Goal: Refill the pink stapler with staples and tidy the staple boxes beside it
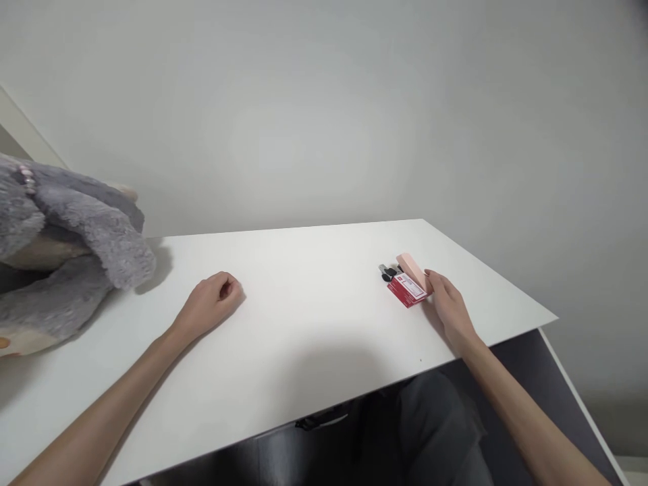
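Observation:
My left hand (217, 297) rests on the white table (308, 297) in a loose fist, with nothing visible in it. On the right side, my right hand (448, 304) pinches the near right edge of a pale pink card (414, 271), which stands tilted up. Just in front of it lies a red and white printed card (406, 290); whether the two are joined I cannot tell. Several small black and silver pieces (389, 273) lie beside the cards, partly covered by them. They are too small to name.
A grey plush toy (96, 223) takes up the left end of the table. A pale wall (324, 121) rises behind the table's back edge. Below the front edge are my legs in dark trousers (438, 425).

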Tool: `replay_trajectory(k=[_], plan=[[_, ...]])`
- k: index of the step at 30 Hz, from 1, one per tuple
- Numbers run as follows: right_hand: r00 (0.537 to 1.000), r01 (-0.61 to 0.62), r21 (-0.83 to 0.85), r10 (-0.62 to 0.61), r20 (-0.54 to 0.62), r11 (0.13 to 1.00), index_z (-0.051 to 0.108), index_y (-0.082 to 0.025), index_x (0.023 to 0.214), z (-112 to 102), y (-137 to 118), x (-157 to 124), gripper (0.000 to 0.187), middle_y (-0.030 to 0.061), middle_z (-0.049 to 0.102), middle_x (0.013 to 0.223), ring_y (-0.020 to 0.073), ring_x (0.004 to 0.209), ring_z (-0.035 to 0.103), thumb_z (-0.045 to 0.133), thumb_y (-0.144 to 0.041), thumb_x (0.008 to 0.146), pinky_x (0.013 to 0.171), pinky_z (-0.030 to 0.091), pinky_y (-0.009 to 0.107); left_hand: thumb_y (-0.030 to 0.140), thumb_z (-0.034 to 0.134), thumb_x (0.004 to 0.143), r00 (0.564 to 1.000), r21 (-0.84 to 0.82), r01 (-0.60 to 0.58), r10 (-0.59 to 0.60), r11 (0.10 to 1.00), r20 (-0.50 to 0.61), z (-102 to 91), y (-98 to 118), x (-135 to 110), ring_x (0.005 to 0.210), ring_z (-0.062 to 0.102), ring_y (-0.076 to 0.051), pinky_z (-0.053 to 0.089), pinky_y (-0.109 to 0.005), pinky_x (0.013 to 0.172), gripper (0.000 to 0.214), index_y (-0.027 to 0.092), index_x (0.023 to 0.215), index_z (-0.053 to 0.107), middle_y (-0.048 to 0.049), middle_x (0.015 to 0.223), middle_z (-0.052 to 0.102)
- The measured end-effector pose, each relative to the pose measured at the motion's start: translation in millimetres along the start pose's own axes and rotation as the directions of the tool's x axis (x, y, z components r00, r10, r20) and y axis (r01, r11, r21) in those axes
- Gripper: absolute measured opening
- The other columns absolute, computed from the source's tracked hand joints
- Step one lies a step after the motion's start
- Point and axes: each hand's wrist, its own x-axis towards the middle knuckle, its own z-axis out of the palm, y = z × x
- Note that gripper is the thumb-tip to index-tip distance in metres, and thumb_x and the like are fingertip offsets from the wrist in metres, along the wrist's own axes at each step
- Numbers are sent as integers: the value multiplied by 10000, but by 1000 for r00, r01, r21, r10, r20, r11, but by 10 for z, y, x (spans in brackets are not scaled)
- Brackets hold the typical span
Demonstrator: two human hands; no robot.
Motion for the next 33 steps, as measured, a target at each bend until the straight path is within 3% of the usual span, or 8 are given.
replay_trajectory(k=[5,10,17,33], plan=[[996,39,-22,-37,78,999,710,-187,1369,61,22,-31,687,146,697,1446,358,1361,603,495,-712,981,1199,389,508,407,552,849,999,52,-47,46,998,23,15,-46,9,724,591,-212,449,-321,660,196,230,772,586,-46,794,691],[994,86,-122,-76,82,989,721,-176,1335,100,-24,-69,693,163,740,1369,358,1259,649,461,-711,982,1111,440,495,395,557,850,997,66,-73,71,995,20,16,-39,5,714,586,-207,445,-315,653,192,227,760,583,-44,788,683],[991,75,-65,-67,117,995,717,-186,1346,200,-85,-171,664,152,736,1383,353,1250,657,526,-696,968,1051,470,454,401,543,853,998,105,-68,67,992,22,30,-28,16,710,575,-208,432,-310,644,199,226,761,568,-42,784,682],[955,89,47,-98,279,995,717,-226,1334,836,-540,-771,535,117,772,1316,329,1150,710,482,-596,1027,943,532,420,395,527,904,995,128,-95,91,987,34,57,-91,36,709,580,-206,415,-329,655,210,227,782,561,-34,797,680]])
